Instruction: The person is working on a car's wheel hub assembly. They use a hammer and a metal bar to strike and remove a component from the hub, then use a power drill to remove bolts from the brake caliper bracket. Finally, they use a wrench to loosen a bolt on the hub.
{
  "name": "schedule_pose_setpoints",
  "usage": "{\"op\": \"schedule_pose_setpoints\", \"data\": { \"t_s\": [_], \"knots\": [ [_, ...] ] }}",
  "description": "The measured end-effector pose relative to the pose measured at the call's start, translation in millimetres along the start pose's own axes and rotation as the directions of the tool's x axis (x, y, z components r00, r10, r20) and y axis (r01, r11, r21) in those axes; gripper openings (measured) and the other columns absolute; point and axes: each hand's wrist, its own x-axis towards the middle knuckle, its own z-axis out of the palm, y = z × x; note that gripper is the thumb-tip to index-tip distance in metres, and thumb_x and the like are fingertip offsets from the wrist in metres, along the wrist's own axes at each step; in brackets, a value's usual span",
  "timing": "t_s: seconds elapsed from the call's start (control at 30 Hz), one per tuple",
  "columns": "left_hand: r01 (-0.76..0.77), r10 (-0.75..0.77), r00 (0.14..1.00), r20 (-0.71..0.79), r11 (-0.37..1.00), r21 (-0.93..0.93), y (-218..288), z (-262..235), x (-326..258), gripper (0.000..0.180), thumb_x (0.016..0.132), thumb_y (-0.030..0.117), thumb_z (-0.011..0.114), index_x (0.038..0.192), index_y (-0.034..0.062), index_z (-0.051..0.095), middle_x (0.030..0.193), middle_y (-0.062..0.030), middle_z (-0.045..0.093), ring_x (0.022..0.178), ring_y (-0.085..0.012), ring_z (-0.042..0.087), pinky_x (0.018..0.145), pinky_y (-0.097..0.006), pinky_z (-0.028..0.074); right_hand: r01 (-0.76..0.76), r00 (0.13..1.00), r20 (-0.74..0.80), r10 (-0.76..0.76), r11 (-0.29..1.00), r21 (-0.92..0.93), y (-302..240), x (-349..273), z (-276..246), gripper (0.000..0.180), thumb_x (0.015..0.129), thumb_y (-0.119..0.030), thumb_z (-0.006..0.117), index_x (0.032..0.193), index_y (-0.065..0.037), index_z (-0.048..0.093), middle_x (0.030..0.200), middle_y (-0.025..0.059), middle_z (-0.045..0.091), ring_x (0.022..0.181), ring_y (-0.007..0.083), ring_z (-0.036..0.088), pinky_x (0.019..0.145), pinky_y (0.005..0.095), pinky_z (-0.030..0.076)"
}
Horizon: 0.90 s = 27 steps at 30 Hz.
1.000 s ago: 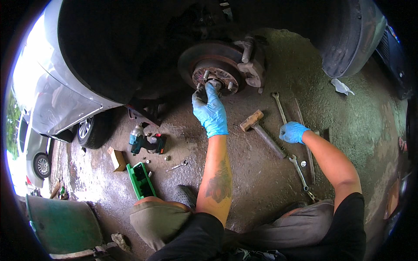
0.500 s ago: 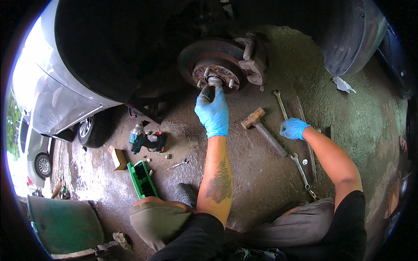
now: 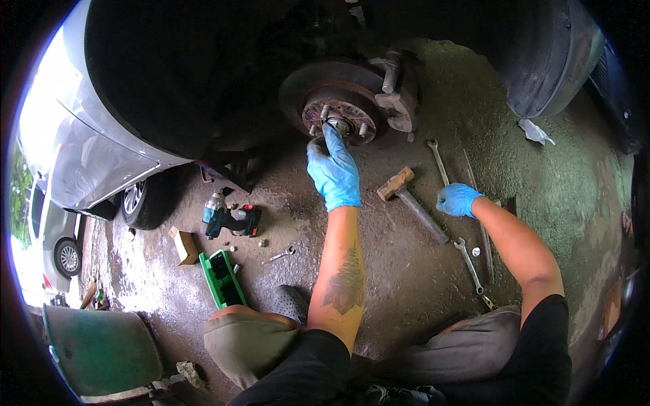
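The left hand (image 3: 335,174) has narrowed fingers, any grip hidden; the hub (image 3: 351,115) lies at their tips, axis toward them, this hand nearer; the right hand (image 3: 458,200) curls by a wrench (image 3: 439,164), hold unclear.

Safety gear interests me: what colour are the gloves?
Both gloves are light blue, clearest in the head view.

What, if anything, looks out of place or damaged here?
A crumpled white scrap lies on the floor to the right, like stray litter. The wheel hub looks rust-brown, possibly corroded, and dark smudges mar the blue-gloved left hand.
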Motion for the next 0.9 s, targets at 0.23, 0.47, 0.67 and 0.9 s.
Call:
{"op": "schedule_pose_setpoints", "data": {
  "t_s": [0.23,0.47,0.67,0.9],
  "knots": [
    [-0.029,0.007,0.999,-0.050,0.887,-0.461,-19,7,-2,0.025,0.092,0.018,0.069,0.105,-0.0024,0.065,0.099,-0.0087,0.070,0.085,-0.0149,0.061,0.079,-0.028,0.050,-0.023,0.999,-0.049,0.019,0.996,-0.086,15,8,2,0.037,0.086,-0.031,0.050,0.092,-0.002,0.072,0.099,0.0237,0.067,0.090,0.0428,0.064,0.082,0.0493,0.051],
    [-0.540,0.525,0.840,-0.135,0.834,-0.115,-26,13,11,0.025,0.090,0.014,0.070,0.105,-0.0058,0.064,0.100,-0.0132,0.070,0.087,-0.0193,0.065,0.078,-0.030,0.051,-0.122,0.989,-0.067,0.129,0.988,0.099,21,-14,-14,0.038,0.083,-0.031,0.055,0.094,0.002,0.070,0.098,0.0249,0.067,0.092,0.0425,0.064,0.082,0.0490,0.050],
    [-0.320,0.315,0.945,0.090,0.946,0.053,-8,0,10,0.020,0.083,0.010,0.073,0.098,-0.0019,0.066,0.099,-0.0139,0.061,0.103,-0.0304,0.063,0.087,-0.038,0.050,-0.143,0.986,-0.070,0.150,0.985,0.097,28,-15,-6,0.041,0.083,-0.032,0.056,0.099,0.003,0.069,0.100,0.0277,0.066,0.095,0.0420,0.064,0.084,0.0487,0.050],
    [-0.072,0.082,0.986,0.148,0.995,-0.074,-12,5,8,0.029,0.086,0.014,0.073,0.104,-0.0052,0.063,0.104,-0.0149,0.064,0.100,-0.0247,0.063,0.088,-0.034,0.050,-0.163,0.983,-0.064,0.171,0.981,0.107,25,-16,-12,0.032,0.085,-0.031,0.059,0.095,-0.003,0.070,0.093,0.0232,0.067,0.083,0.0396,0.065,0.076,0.0475,0.050]
  ]
}}
